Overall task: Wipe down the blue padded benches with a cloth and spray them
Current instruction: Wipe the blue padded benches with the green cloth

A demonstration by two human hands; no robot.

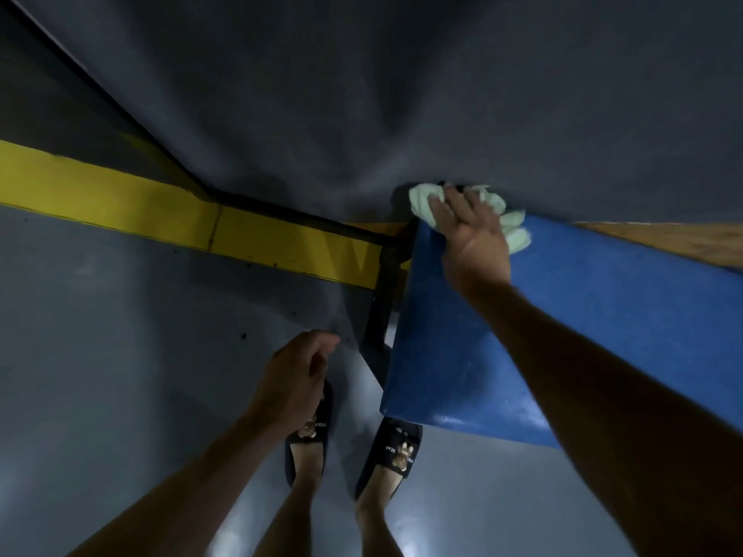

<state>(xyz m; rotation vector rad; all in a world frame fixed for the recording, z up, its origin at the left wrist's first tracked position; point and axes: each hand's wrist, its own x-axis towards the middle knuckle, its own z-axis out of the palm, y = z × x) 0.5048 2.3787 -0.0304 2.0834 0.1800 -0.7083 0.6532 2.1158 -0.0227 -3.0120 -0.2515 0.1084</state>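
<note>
Your right hand point(468, 227) lies flat, fingers spread and fairly straight, pressing the pale green cloth point(510, 219) onto the far left corner of the blue padded bench point(603, 327), right where the pad meets the grey wall point(402, 94). The hand covers most of the cloth; only crumpled edges show on either side of it. The bench runs off the right edge, so you can't see its full length, and your right forearm hides a strip of its top. Your left hand point(295, 377) hangs over the grey floor point(100, 335), just left of the bench, fingers loosely curled, holding nothing visible; the palm side is turned away from you. A dark metal bench leg point(382, 299) shows under the pad's left end, partly in shadow. A yellow stripe point(120, 199) runs along the foot of the wall. Black slides point(396, 454) with a bear motif are on your feet; the left one is partly behind your left hand. Lighting is dim and detail is soft.
</note>
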